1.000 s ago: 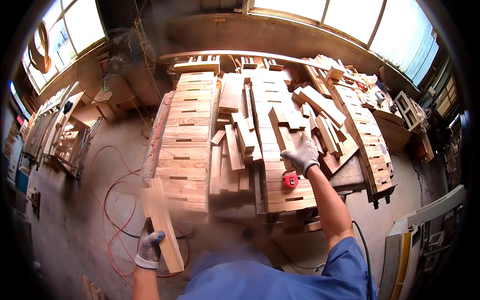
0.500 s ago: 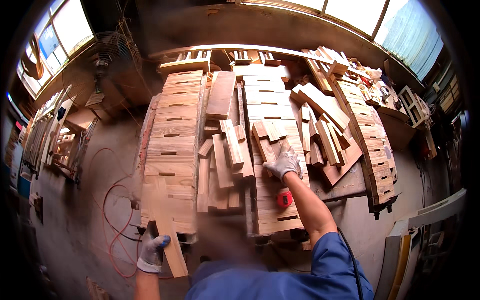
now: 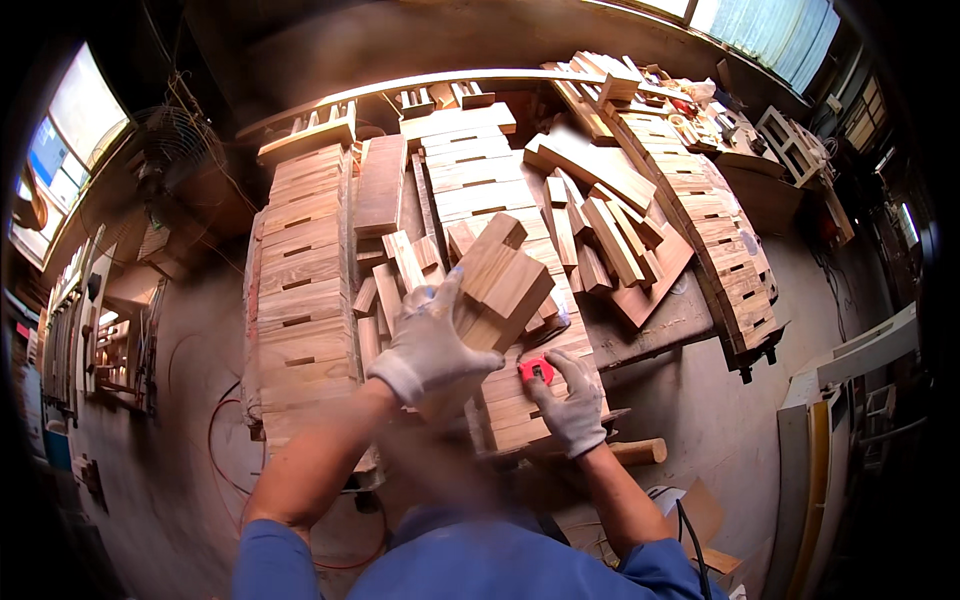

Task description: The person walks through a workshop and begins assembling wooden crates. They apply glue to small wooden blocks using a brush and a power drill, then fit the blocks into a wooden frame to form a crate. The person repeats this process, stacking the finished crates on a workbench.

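Note:
My left hand (image 3: pixel 425 345), in a pale work glove, is closed on a wooden board (image 3: pixel 500 320), its thumb across the face and fingers along the left edge. The board is tilted and overlaps another notched block (image 3: pixel 490 255) in the picture; whether they touch I cannot tell. A red tape measure (image 3: pixel 536 370) lies over the middle row of slotted boards (image 3: pixel 515 430). Around it curl the thumb and fingers of my gloved right hand (image 3: pixel 575 410). The board's lower end is partly hidden behind my left hand and blur.
Another row of slotted boards (image 3: pixel 300 290) runs along the left, and a third row (image 3: pixel 705 210) on the right. Loose wood pieces (image 3: pixel 610 240) are piled between the rows. A red hose (image 3: pixel 212 435) lies on the floor at left. A fan (image 3: pixel 170 150) stands beyond.
My left hand has come up from the lower left to the middle with the board. My right hand has moved back from the wood blocks to the tape measure. The view has shifted.

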A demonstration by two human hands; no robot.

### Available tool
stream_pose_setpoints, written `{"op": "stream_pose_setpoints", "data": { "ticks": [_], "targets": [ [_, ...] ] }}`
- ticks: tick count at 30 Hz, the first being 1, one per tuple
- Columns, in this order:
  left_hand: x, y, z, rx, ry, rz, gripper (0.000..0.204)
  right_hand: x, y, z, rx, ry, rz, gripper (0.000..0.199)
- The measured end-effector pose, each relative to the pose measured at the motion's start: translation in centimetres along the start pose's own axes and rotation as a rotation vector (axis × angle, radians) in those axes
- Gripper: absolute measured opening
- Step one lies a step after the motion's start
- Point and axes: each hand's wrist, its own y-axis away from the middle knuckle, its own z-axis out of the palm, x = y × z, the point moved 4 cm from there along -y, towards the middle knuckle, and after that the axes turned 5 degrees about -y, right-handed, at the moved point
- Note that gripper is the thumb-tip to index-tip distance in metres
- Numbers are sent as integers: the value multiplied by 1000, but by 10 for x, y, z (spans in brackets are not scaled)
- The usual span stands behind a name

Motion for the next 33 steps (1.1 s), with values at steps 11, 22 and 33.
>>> {"op": "stream_pose_setpoints", "data": {
  "ticks": [11, 22, 33],
  "targets": [
    [73, -121, 62, -226, -395, 176, 126, 1, 71, -51, -7, 56, 118, 33],
    [57, -151, 87, -380, -298, 196, 128, 16, 96, -74, -106, 283, 31, 34],
    [-83, -119, 31, 445, 569, -47, 50, 68, 106, -153, -556, 982, 722, 70]
  ]
}}
